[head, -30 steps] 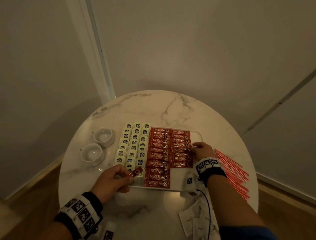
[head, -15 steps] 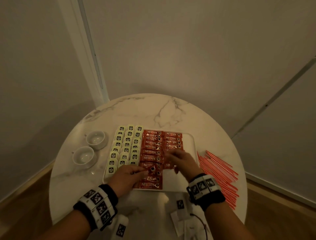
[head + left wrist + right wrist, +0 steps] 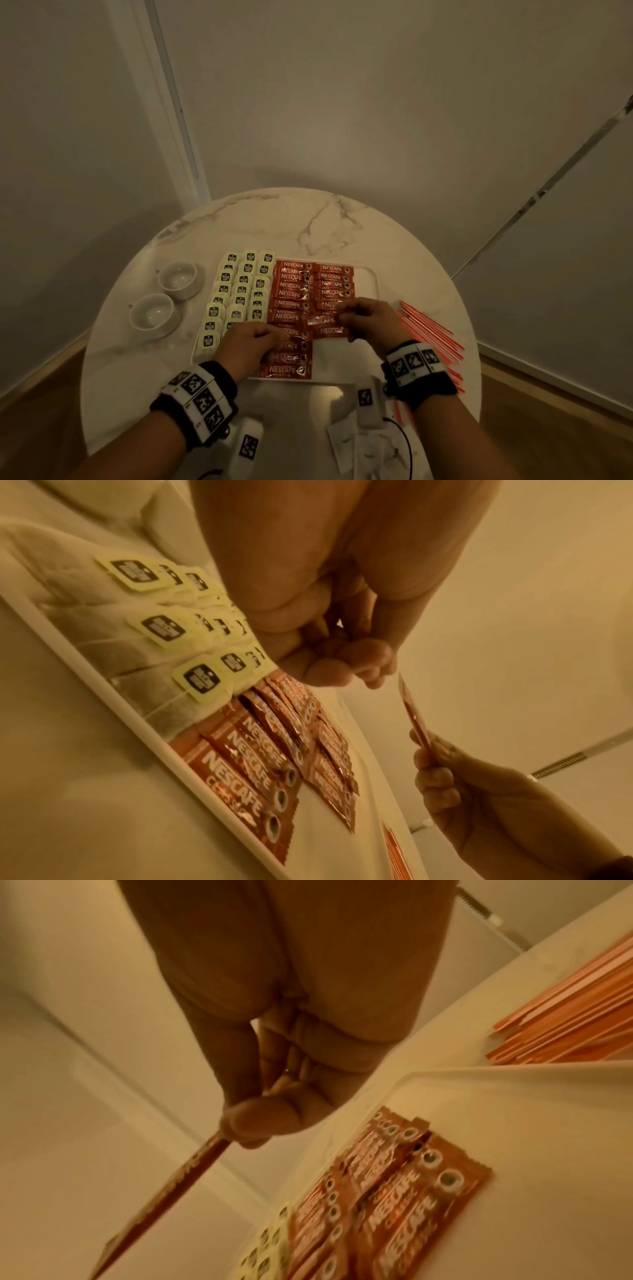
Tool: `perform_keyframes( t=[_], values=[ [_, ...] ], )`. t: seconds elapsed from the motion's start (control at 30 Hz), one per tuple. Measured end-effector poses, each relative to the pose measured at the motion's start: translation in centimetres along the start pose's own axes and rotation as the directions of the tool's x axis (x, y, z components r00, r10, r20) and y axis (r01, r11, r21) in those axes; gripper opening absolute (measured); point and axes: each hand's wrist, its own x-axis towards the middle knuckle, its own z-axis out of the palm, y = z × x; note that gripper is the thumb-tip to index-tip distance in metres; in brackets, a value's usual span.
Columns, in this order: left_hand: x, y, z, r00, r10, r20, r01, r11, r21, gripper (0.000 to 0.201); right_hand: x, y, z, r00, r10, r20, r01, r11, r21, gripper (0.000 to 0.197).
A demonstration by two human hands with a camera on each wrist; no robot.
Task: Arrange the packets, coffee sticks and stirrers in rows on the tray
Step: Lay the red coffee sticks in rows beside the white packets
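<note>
A white tray (image 3: pixel 367 274) on the round marble table holds three columns of tea bags (image 3: pixel 245 291) with yellow-green tags and two columns of red Nescafe sticks (image 3: pixel 291 294). My right hand (image 3: pixel 346 320) pinches one red stick (image 3: pixel 322 320) by its end, just above the shorter right column. In the right wrist view that stick (image 3: pixel 171 1191) juts out from the right hand (image 3: pixel 246 1123). My left hand (image 3: pixel 274 337) hovers over the near left sticks, fingers curled and holding nothing. In the left wrist view the held stick (image 3: pixel 411 712) ends just beyond the left hand (image 3: pixel 342 669).
Orange-red stirrers (image 3: pixel 428 329) lie fanned on the table to the right of the tray. Two white cups (image 3: pixel 178 279) (image 3: pixel 152 313) stand to its left. White paper packets (image 3: pixel 346 445) lie near the table's front edge. The tray's near right corner is bare.
The red stick passed from my left hand to my right. My right hand came in from the right column to take it. The left hand has let go.
</note>
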Motion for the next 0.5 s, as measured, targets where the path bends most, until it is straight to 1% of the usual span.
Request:
perform_keyframes(
  t=[0.03,0.1,0.2,0.27,0.33,0.37,0.43,0.5],
  values=[
    [0.1,0.0,-0.3,1.000,0.002,-0.016,-0.002,1.000,-0.013,0.015,0.8,0.1,-0.4,0.999,0.019,-0.037,-0.018,0.999,0.035,0.015],
    [0.2,-0.2,-0.8,0.999,0.005,-0.044,-0.006,1.000,-0.018,0.018,2.6,0.2,-1.3,0.993,0.042,-0.112,-0.037,0.998,0.051,0.014],
    [0.4,-0.5,-1.1,0.997,-0.029,-0.077,0.025,0.998,-0.054,0.020,5.0,0.3,-2.2,0.975,0.074,-0.211,-0.083,0.996,-0.037,0.017],
    [0.5,-1.0,-1.3,0.997,-0.049,-0.068,0.045,0.997,-0.064,0.025,6.4,0.5,-2.5,0.964,0.106,-0.245,-0.127,0.989,-0.075,0.020],
    [0.4,-1.2,-1.4,0.997,-0.056,-0.046,0.053,0.996,-0.068,0.025,7.1,0.6,-2.6,0.965,0.106,-0.242,-0.125,0.990,-0.066,0.022],
    [0.4,-1.3,-1.4,0.998,-0.058,-0.034,0.056,0.996,-0.076,0.023,7.3,0.6,-2.5,0.968,0.087,-0.235,-0.104,0.993,-0.059,0.022],
    [0.3,-1.0,-1.1,0.998,-0.063,0.001,0.063,0.993,-0.101,0.023,6.8,0.3,-1.9,0.979,0.009,-0.206,-0.022,0.998,-0.058,0.024],
    [0.5,-0.3,-0.7,0.995,-0.082,0.054,0.091,0.981,-0.172,0.027,5.5,-0.5,-0.5,0.991,-0.084,-0.104,0.082,0.996,-0.027,0.026]
  ],
)
